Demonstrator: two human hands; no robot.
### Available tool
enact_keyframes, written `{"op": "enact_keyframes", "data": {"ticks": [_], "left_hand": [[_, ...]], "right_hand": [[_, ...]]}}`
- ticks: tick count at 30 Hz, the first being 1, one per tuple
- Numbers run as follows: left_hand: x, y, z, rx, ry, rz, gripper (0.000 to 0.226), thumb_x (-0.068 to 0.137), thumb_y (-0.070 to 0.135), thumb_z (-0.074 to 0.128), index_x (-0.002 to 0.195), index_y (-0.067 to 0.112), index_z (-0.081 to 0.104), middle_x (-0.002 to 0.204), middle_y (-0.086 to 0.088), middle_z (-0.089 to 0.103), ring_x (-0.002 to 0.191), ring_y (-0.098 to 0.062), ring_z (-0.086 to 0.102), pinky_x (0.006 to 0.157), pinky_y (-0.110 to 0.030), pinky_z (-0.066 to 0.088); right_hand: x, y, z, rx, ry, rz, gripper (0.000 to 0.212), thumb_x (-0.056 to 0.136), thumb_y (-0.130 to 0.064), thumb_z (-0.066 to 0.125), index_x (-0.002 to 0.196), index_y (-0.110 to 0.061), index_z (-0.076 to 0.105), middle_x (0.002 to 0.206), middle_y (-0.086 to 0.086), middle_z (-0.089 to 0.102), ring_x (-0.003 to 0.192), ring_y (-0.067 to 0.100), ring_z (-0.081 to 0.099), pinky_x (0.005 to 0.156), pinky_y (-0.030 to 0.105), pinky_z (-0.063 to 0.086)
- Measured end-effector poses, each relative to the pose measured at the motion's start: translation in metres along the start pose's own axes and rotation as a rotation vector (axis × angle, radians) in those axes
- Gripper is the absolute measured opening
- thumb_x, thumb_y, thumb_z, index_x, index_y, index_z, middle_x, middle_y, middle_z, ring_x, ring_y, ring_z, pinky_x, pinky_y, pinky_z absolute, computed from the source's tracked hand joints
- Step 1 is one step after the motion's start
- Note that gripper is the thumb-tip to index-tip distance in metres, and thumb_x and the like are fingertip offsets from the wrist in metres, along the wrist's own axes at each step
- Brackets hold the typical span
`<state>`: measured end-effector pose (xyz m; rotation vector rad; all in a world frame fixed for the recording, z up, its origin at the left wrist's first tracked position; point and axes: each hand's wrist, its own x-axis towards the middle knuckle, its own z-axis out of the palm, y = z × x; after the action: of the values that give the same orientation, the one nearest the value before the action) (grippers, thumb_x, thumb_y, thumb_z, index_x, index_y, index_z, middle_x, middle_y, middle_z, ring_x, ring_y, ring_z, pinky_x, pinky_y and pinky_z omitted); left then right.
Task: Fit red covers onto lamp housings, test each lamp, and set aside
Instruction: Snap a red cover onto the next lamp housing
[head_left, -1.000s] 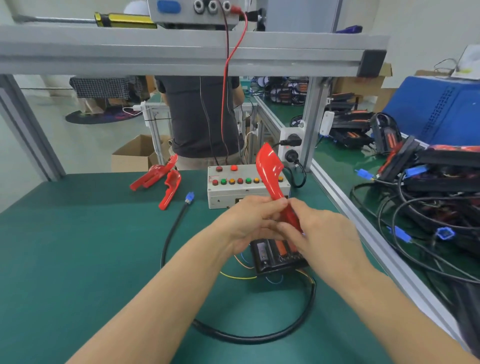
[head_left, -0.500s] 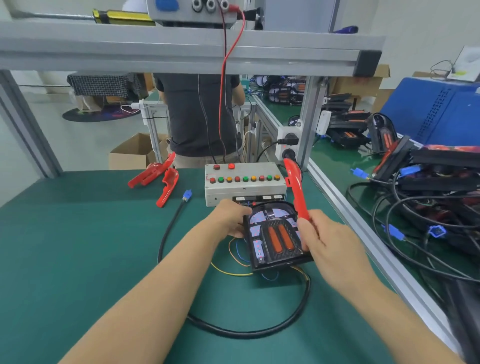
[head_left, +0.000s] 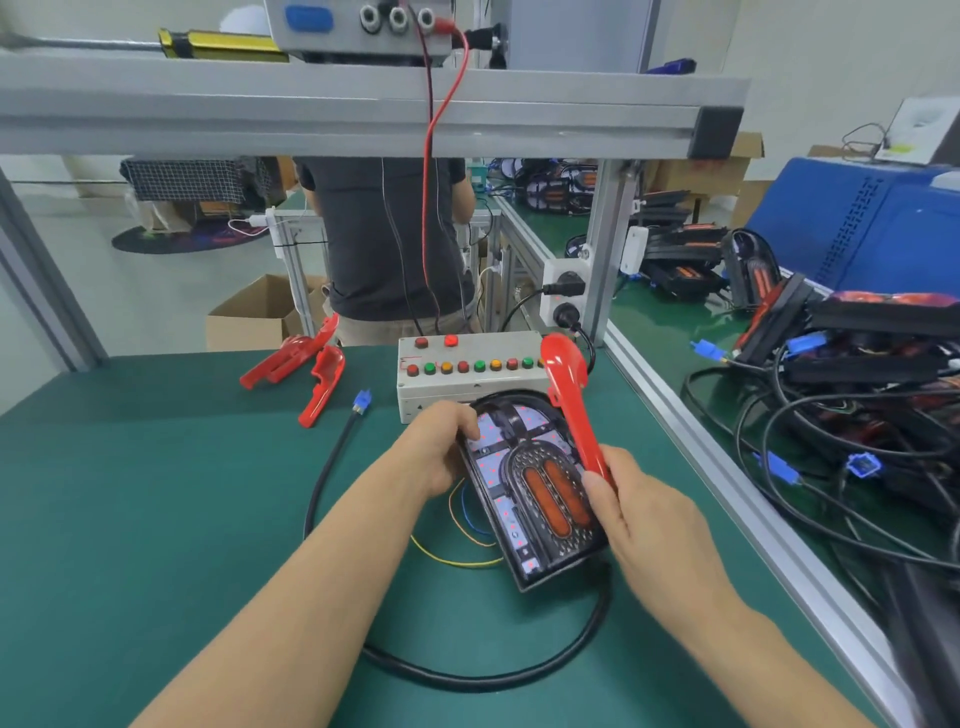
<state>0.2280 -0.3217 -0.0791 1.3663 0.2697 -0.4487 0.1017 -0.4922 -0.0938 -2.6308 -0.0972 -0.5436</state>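
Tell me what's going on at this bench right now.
A person is assembling a lamp. The left hand grips the top left edge of a black lamp housing, tilted up off the green table. The right hand holds a red cover upright beside the housing's right edge, not yet fitted. More red covers lie at the far left, and a button test box sits just behind.

No readable text, brand, number or sign anywhere. Small red-outlined label on the button box (head_left: 470, 371), near its left end, too blurred to read. Pale sheet (head_left: 917, 136) lying on top of things at far right, with a yellowish patch, likewise illegible. Blue plate on the grey unit (head_left: 358, 26) overhead shows no lettering.
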Motion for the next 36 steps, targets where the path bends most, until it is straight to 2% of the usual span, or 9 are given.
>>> {"op": "enact_keyframes", "data": {"ticks": [6, 9, 15, 17, 23, 28, 30, 32, 36], "left_hand": [[-0.01, -0.007, 0.001, -0.356, -0.169, 0.005, 0.033, 0.097, 0.02, 0.047, 0.082, 0.005, 0.072, 0.083, -0.013, 0.074, 0.067, -0.025, 0.071, 0.064, -0.034, 0.054], [-0.014, -0.007, 0.004, -0.443, -0.158, -0.003, 0.033, 0.097, 0.032, 0.052, 0.087, 0.005, 0.07, 0.084, -0.015, 0.073, 0.067, -0.025, 0.071, 0.062, -0.035, 0.056], [-0.021, -0.007, 0.001, -0.505, -0.073, -0.031, 0.044, 0.092, 0.039, 0.059, 0.12, 0.006, 0.064, 0.111, -0.018, 0.069, 0.097, -0.031, 0.068, 0.069, -0.041, 0.056], [-0.022, -0.009, 0.0, -0.516, -0.066, -0.022, 0.045, 0.093, 0.04, 0.056, 0.123, 0.007, 0.063, 0.111, -0.016, 0.07, 0.1, -0.031, 0.067, 0.07, -0.041, 0.056], [-0.027, -0.013, 0.001, -0.47, -0.049, 0.028, 0.04, 0.083, 0.039, 0.065, 0.11, 0.009, 0.069, 0.098, -0.014, 0.074, 0.077, -0.026, 0.073, 0.058, -0.036, 0.058], [-0.03, -0.016, 0.004, -0.43, -0.064, 0.048, 0.044, 0.085, 0.045, 0.064, 0.11, 0.01, 0.069, 0.099, -0.013, 0.073, 0.083, -0.025, 0.073, 0.062, -0.035, 0.058], [-0.031, -0.016, 0.002, -0.377, -0.145, 0.132, 0.049, 0.074, 0.038, 0.074, 0.116, 0.012, 0.067, 0.108, -0.014, 0.071, 0.095, -0.027, 0.07, 0.076, -0.038, 0.059], [-0.03, -0.019, 0.001, -0.298, -0.197, 0.234, 0.059, 0.066, 0.013, 0.078, 0.123, 0.018, 0.063, 0.114, -0.015, 0.069, 0.098, -0.028, 0.067, 0.087, -0.042, 0.056], [-0.029, -0.02, 0.002, -0.31, -0.154, 0.281, 0.057, 0.071, -0.01, 0.065, 0.122, 0.017, 0.063, 0.108, -0.016, 0.07, 0.087, -0.026, 0.068, 0.079, -0.039, 0.058]], "right_hand": [[-0.005, -0.017, -0.007, -0.009, -0.008, -0.075, 0.052, 0.096, -0.049, 0.019, 0.131, -0.025, 0.05, 0.082, -0.009, 0.059, 0.074, 0.018, 0.057, 0.064, 0.033, 0.044], [-0.015, -0.029, -0.008, -0.122, 0.053, -0.188, 0.036, 0.102, -0.028, 0.046, 0.131, -0.012, 0.058, 0.073, -0.004, 0.06, 0.061, 0.02, 0.059, 0.05, 0.031, 0.047], [-0.036, -0.04, 0.007, -0.252, 0.079, -0.315, 0.049, 0.078, -0.026, 0.079, 0.121, -0.006, 0.067, 0.068, -0.004, 0.062, 0.057, 0.019, 0.06, 0.037, 0.025, 0.043], [-0.039, -0.041, 0.009, -0.298, 0.076, -0.308, 0.054, 0.069, -0.026, 0.086, 0.117, -0.007, 0.07, 0.065, -0.005, 0.061, 0.055, 0.018, 0.059, 0.035, 0.023, 0.039], [-0.031, -0.049, 0.013, -0.39, 0.132, -0.275, 0.053, 0.06, -0.03, 0.091, 0.106, -0.007, 0.076, 0.057, -0.003, 0.06, 0.046, 0.016, 0.058, 0.032, 0.022, 0.035], [-0.032, -0.049, 0.018, -0.391, 0.141, -0.288, 0.054, 0.06, -0.029, 0.091, 0.107, -0.006, 0.075, 0.055, -0.002, 0.059, 0.046, 0.018, 0.057, 0.032, 0.022, 0.037], [-0.033, -0.048, 0.019, -0.375, 0.139, -0.27, 0.055, 0.063, -0.031, 0.09, 0.109, -0.007, 0.074, 0.057, -0.003, 0.06, 0.048, 0.017, 0.059, 0.033, 0.022, 0.036], [-0.034, -0.047, 0.02, -0.384, 0.149, -0.272, 0.055, 0.063, -0.032, 0.09, 0.109, -0.007, 0.074, 0.057, -0.004, 0.061, 0.048, 0.016, 0.059, 0.033, 0.022, 0.036], [-0.031, -0.047, 0.019, -0.378, 0.181, -0.271, 0.057, 0.063, -0.041, 0.089, 0.109, -0.011, 0.075, 0.06, -0.004, 0.063, 0.046, 0.014, 0.06, 0.033, 0.021, 0.037]]}}
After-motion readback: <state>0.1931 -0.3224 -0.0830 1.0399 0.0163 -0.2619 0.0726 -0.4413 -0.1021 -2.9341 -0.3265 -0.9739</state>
